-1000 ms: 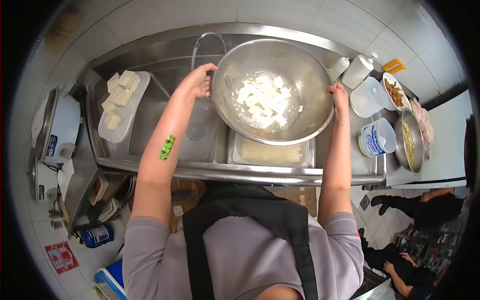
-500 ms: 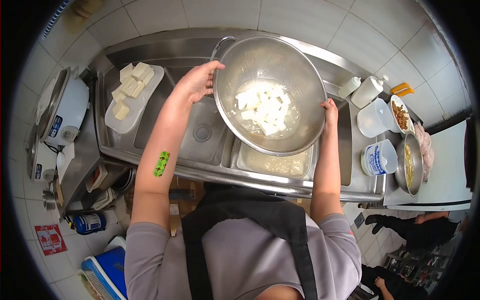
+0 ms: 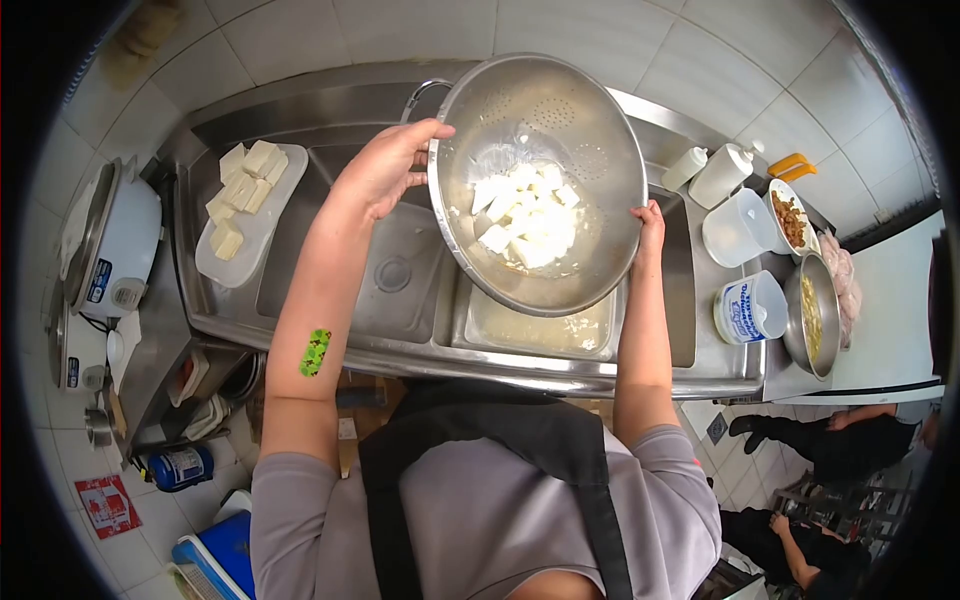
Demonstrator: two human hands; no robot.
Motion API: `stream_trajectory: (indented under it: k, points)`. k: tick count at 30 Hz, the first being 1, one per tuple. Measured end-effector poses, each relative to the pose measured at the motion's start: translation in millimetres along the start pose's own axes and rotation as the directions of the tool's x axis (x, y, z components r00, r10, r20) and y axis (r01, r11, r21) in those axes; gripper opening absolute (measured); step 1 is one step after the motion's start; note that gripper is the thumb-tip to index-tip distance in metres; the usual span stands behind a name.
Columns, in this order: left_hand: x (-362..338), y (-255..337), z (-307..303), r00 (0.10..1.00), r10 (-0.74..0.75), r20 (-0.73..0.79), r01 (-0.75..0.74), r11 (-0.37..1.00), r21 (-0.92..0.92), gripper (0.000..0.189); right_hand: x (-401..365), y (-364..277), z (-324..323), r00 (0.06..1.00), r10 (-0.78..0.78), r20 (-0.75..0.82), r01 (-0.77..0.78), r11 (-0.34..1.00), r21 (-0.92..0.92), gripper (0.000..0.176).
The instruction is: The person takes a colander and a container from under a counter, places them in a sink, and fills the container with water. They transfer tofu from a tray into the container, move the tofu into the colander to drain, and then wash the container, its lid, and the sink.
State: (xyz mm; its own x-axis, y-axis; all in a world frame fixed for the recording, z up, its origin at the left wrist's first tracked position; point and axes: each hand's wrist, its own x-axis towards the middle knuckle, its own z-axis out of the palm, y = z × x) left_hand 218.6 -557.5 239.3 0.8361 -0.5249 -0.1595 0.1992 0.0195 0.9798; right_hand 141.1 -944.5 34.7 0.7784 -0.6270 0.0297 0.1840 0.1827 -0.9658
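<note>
A large steel colander [image 3: 610,240] is held up over the sink, tilted toward me. White cubes [image 3: 530,215], perhaps tofu or cheese, lie wet in its bottom. My left hand [image 3: 390,165] grips the rim on the left side, thumb on the edge and fingers underneath. On the right rim, my right hand [image 3: 650,225] is closed with the thumb over the edge. Below the colander a rectangular pan [image 3: 545,335] holds cloudy liquid. At the left, several white blocks [image 3: 245,180] rest on a white tray [image 3: 262,235].
A white squeeze bottle [image 3: 684,170], a plastic tub [image 3: 735,230], a labelled bucket [image 3: 752,308] and a steel bowl [image 3: 815,335] of yellowish food line the right counter. A rice cooker [image 3: 130,245] stands at left. Other people [image 3: 830,450] are at lower right.
The colander has tipped a little more toward me, and the white cubes have shifted inside it. Less liquid shows around them. Both hands keep their hold on the rim.
</note>
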Motion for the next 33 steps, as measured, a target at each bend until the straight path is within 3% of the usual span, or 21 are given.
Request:
stream_trajectory:
  k: [15,22,28,33]
  points:
    - [-1,41,40,0.974,0.099,0.206,-0.116,0.991,0.073,0.017,-5,34,4,0.992,0.127,0.004,-0.124,0.955,0.271,0.017]
    - [-1,47,53,0.969,0.109,0.223,-0.134,0.986,0.098,0.015,-4,40,5,0.989,0.142,0.036,-0.146,0.936,0.321,0.016]
    - [-9,56,69,0.979,0.149,0.140,-0.168,0.976,0.135,0.016,-12,25,16,0.992,0.127,0.015,-0.125,0.941,0.313,0.013]
    - [-9,63,79,0.973,0.143,0.182,-0.178,0.964,0.197,0.020,-14,23,21,0.988,0.153,0.034,-0.155,0.927,0.343,0.013]
